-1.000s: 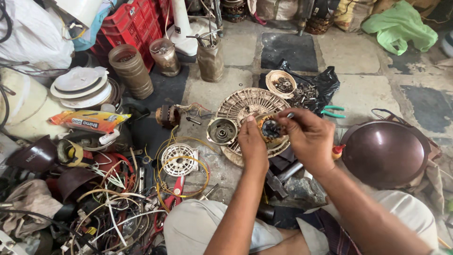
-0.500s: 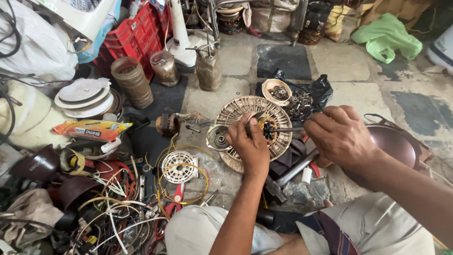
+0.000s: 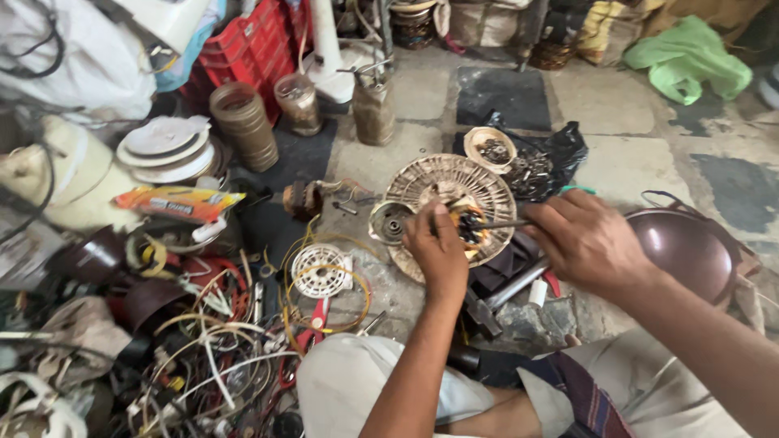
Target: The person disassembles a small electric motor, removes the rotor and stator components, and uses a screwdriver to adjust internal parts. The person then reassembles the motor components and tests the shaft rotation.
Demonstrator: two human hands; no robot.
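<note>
At centre frame I press my left hand down on the round, dusty ribbed fan motor housing on the stone floor to steady it, while my right hand grips a thin metal tool, tip aimed into its copper windings.

Motor core half hidden behind left hand; tool tip blurred.

A dusty beige slotted fan housing is seen, with black and orange at its centre. A maroon bowl-shaped cover, a red crate, a bright green cloth and a black plastic bag are shown.
</note>
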